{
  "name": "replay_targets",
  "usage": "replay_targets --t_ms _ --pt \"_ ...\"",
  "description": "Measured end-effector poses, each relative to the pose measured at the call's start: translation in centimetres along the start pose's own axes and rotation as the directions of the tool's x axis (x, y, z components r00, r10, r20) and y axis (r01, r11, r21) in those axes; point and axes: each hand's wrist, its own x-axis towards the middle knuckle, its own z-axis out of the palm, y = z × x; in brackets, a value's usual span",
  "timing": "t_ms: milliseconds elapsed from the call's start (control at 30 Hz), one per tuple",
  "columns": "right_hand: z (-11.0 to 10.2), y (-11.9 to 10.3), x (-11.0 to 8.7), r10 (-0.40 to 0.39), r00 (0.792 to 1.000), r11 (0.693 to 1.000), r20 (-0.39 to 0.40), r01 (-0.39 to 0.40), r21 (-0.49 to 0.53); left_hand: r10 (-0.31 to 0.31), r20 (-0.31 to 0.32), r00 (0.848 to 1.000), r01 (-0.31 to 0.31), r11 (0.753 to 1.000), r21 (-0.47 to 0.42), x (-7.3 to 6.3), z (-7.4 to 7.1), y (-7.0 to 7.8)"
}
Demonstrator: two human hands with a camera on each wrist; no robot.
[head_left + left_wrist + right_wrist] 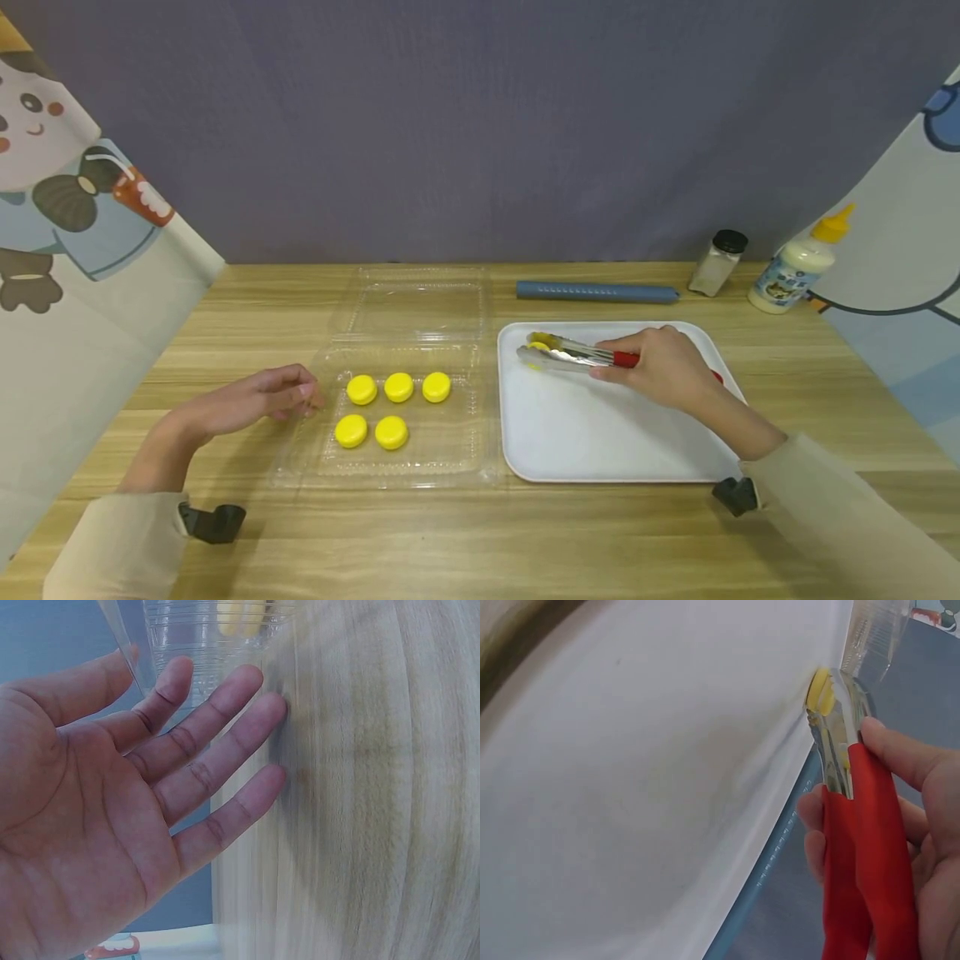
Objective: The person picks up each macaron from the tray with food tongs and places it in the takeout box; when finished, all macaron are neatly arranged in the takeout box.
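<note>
My right hand (660,367) holds metal tongs (573,353) by their red handles (877,847). Between the tong tips is a yellow macaron (820,691), at the left part of the white tray (600,442). Whether it touches the tray I cannot tell. To the left lies an open clear plastic box (442,454), with several yellow macarons (398,387) in two rows inside. Beside the box's left edge is my left hand (150,780), its fingers loosely extended and a gap between thumb and index finger. Thumb and index finger are close to the plastic rim.
The box's clear lid (420,304) lies folded back toward the wall. Behind the tray is a blue-grey bar (596,292). A small black-capped jar (717,263) and a yellow-tipped bottle (795,267) stand at the back right. The wooden table (480,542) ends at a grey wall.
</note>
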Motion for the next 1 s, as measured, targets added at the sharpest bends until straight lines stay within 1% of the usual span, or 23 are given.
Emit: replay_targets --t_ms 367,500,633,700,833,933,1000 --pt "-0.7 0.2 -0.6 -0.009 1.0 1.0 0.013 0.009 -0.004 -0.006 -0.001 1.0 0.006 1.0 0.01 0.0 0.0 0.0" --pt "-1.4 0.0 -0.8 -0.002 1.0 1.0 0.009 0.002 0.005 -0.006 -0.001 1.0 0.006 1.0 0.013 0.1 0.0 -0.1" --pt "-2.4 -0.3 -1.1 0.021 0.999 0.999 0.029 -0.022 0.027 -0.003 0.001 1.0 0.003 1.0 0.015 0.1 -0.1 -0.1" --pt "-3.0 -0.5 -1.2 0.033 0.999 0.999 0.033 -0.034 0.03 -0.001 0.002 1.0 0.001 1.0 0.014 0.1 -0.1 -0.1" --pt "-4.1 -1.1 -1.5 0.033 0.999 0.999 0.035 -0.034 0.028 0.0 0.004 1.0 -0.001 1.0 0.008 0.1 -0.1 -0.1" --pt "-4.7 -2.0 -1.5 0.02 0.999 1.0 0.043 -0.021 0.023 0.0 0.004 1.0 0.0 1.0 0.005 0.2 -0.1 0.0" --pt "-5.0 -2.8 -1.5 -0.002 0.999 1.0 0.05 0.001 0.018 0.001 0.005 1.0 -0.001 1.0 0.002 0.2 -0.1 0.0"
